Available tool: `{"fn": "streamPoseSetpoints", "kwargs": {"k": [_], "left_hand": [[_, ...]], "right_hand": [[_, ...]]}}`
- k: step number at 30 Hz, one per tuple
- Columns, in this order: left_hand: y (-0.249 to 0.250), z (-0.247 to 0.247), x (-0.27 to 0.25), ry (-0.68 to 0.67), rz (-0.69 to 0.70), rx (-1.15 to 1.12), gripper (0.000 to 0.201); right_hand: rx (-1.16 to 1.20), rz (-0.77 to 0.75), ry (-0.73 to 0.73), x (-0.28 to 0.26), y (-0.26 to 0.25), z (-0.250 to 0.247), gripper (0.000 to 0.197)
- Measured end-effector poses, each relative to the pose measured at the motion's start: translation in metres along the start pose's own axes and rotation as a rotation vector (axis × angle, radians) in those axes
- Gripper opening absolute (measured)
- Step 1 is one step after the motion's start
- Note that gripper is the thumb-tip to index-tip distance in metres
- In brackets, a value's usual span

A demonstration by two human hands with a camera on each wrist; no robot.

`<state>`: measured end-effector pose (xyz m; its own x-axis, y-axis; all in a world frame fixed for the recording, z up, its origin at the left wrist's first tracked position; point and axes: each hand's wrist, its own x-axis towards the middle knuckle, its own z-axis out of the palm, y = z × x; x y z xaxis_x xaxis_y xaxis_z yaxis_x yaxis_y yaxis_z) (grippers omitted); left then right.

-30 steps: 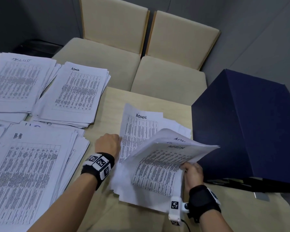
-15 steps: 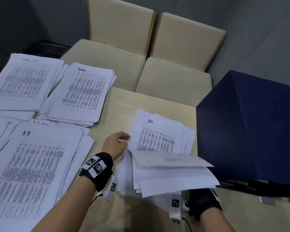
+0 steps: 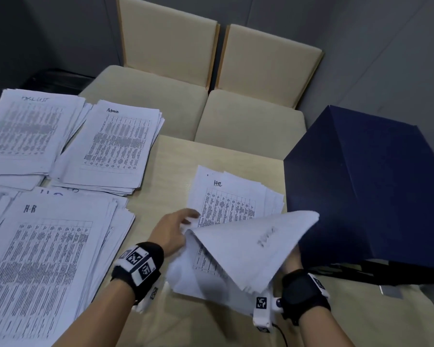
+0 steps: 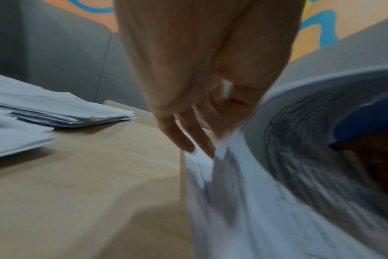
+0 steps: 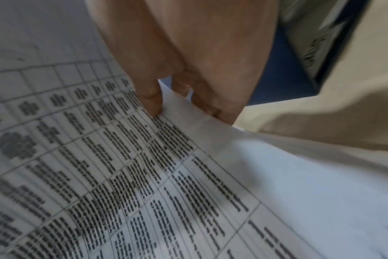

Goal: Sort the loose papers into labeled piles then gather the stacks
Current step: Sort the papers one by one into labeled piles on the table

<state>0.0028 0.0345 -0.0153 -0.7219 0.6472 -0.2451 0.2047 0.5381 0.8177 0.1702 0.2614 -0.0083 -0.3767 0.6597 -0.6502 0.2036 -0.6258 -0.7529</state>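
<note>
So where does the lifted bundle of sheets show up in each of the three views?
Head: the lifted bundle is lower centre, raised by the right hand.
Left wrist: right side, curling upward, beside the left hand.
Right wrist: fills the lower left, its edge pinched by the hand.
Shared landmark: the dark blue box.

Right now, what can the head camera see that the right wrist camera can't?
Only the head view shows the sorted piles, the Admin pile and the H-R pile, two chairs, and the left hand touching the loose papers. Only the right wrist view shows the right hand's fingers pinching a sheet's edge up close. Both show the lifted sheets and the dark blue box.
</note>
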Motion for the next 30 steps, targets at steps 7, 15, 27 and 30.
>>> {"fn": "streamPoseSetpoints", "kwargs": {"k": [7,15,27,30], "left_hand": [[0.031,-0.006,-0.02,-0.086,-0.025,-0.436,0.021],[0.112,-0.026,-0.021,0.43,0.213,-0.724,0.019],[0.041,-0.003,-0.009,0.561,-0.156,-0.625,0.013],[0.019,-0.052,0.026,0.674,-0.174,-0.596,0.016]], "right_hand": [[-0.331,-0.442,-0.206,-0.029,-0.026,0.035,0.015],[-0.138,-0.766,-0.218,-0.075,-0.071,0.067,0.027],[-0.597,-0.541,-0.28,-0.022,-0.007,0.028,0.03],[-0.689,-0.49,-0.163,0.0,-0.006,0.02,0.026]]}}
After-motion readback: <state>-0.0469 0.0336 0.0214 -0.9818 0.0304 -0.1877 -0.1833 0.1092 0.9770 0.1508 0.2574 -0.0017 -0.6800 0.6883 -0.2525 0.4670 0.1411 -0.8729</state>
